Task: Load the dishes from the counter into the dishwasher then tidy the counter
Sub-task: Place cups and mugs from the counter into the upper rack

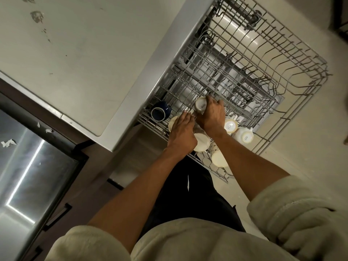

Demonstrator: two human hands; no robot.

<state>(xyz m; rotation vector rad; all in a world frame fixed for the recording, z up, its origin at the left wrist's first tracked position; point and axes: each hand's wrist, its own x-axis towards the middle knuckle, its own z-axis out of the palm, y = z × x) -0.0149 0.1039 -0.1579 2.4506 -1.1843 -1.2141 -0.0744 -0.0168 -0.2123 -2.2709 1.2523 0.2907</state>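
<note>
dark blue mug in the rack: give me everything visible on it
The dark blue mug is glossy, likely glazed ceramic, the only dark piece among cream ones. It lies tipped in the upper rack, at the corner nearest the counter, with its round end and paler ring facing the camera. Rack wires carry it; neither hand touches it. No handle shows.

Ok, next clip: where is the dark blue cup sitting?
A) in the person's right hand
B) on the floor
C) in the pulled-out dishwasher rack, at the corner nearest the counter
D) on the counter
C: the dark blue cup lies in the rack at its counter-side corner, just left of the left hand; neither hand touches it.
</note>
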